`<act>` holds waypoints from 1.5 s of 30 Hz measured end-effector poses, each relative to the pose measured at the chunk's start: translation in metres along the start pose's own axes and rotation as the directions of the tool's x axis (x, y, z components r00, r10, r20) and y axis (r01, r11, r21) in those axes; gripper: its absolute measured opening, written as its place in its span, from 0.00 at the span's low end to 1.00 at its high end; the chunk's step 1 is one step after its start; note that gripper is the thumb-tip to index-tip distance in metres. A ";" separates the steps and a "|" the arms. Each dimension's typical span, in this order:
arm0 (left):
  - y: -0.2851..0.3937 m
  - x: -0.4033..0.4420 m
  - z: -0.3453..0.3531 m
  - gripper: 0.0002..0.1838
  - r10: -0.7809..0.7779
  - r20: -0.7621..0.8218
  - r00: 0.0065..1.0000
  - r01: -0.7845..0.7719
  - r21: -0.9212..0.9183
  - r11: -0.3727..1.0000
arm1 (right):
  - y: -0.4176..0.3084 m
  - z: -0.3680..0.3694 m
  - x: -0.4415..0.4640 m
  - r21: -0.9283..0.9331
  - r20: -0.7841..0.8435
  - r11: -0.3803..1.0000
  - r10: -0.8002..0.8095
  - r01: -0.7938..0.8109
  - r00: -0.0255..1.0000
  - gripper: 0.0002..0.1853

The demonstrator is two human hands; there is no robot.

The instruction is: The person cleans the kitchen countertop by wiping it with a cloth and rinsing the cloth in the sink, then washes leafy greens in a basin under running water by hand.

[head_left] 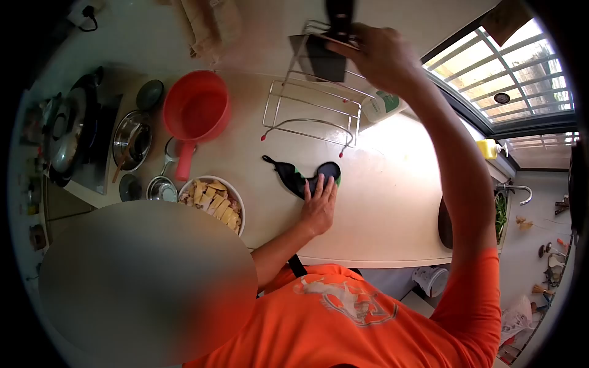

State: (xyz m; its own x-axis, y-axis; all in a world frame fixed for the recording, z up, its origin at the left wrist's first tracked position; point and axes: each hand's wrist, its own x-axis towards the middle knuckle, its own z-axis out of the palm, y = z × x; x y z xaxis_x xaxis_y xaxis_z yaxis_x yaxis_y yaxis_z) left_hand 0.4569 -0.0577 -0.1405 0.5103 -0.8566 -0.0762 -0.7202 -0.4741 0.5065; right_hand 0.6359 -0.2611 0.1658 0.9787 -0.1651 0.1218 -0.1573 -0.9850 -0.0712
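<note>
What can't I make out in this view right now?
Head view:
Black item: partly covered by the left hand.
Dark tool: handle's end cut off by the top edge.
Right hand: exact grip lost to blur.
Green-labelled container: lettering too small.
Bowl: lower left hidden by a blurred patch.

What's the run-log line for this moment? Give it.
left hand: flat on curved black, green-edged item | right hand: at black-handled, broad-bladed knife, grip blurred | silver wire rack: overlaps knife in view
</note>
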 end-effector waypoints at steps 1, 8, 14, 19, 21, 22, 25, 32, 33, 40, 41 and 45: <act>0.007 -0.008 -0.001 0.34 0.009 0.040 0.999 -0.009 -0.009 1.000 | -0.004 0.015 0.014 -0.043 -0.008 0.998 -0.044 0.044 0.999 0.35; 0.004 -0.037 -0.001 0.34 0.041 -0.088 0.995 -0.048 -0.079 0.996 | -0.031 0.070 0.060 0.001 0.119 0.990 -0.141 0.142 0.983 0.36; -0.013 -0.041 -0.025 0.32 -0.231 -0.189 0.954 0.238 0.014 0.971 | -0.048 0.081 0.068 -0.008 0.167 0.990 -0.138 0.141 0.976 0.36; -0.057 -0.004 -0.027 0.32 -0.414 -0.385 0.825 0.480 0.091 0.872 | -0.048 0.082 0.060 0.013 0.125 0.984 -0.175 0.175 0.977 0.37; -0.064 0.009 -0.035 0.32 -0.477 -0.426 0.768 0.562 0.093 0.822 | -0.037 0.070 0.056 -0.037 0.135 0.980 -0.191 0.197 0.972 0.39; -0.064 0.014 -0.037 0.32 -0.478 -0.448 0.756 0.575 0.103 0.812 | -0.028 0.062 0.053 -0.079 0.113 0.975 -0.199 0.209 0.973 0.39; -0.059 0.023 -0.013 0.31 -0.404 -0.449 0.797 0.529 0.197 0.826 | 0.017 0.050 0.040 -0.164 -0.113 0.979 -0.138 0.119 0.984 0.40; 0.033 0.062 0.046 0.29 -0.071 -0.378 0.923 0.149 0.181 0.972 | 0.145 0.048 -0.019 -0.381 0.037 0.892 0.277 -0.243 0.960 0.27; 0.039 0.072 0.048 0.27 -0.078 -0.393 0.916 0.122 0.088 0.989 | 0.159 0.053 -0.024 -0.313 0.183 0.922 0.296 -0.229 0.938 0.23; 0.053 0.191 -0.059 0.26 -0.681 -0.332 0.653 0.352 -0.663 0.661 | 0.191 0.056 -0.084 0.036 0.031 0.922 0.384 -0.385 0.923 0.18; 0.056 0.206 -0.086 0.29 -0.752 -0.328 0.573 0.432 -0.659 0.616 | 0.194 0.037 -0.095 0.074 0.040 0.902 0.424 -0.426 0.905 0.17; 0.023 0.284 -0.128 0.31 -0.867 -0.329 0.375 0.245 -0.866 0.435 | 0.219 -0.010 -0.166 0.159 -0.063 0.929 0.348 -0.335 0.935 0.18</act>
State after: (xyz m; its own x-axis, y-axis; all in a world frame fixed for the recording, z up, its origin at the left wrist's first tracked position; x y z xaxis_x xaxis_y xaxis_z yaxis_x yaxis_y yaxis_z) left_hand 0.6455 -0.2857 -0.0412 0.9702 0.1568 -0.1847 0.2189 -0.2401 0.9457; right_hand 0.4374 -0.4499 0.1395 0.8525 -0.5003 0.1514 -0.4528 -0.8516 -0.2642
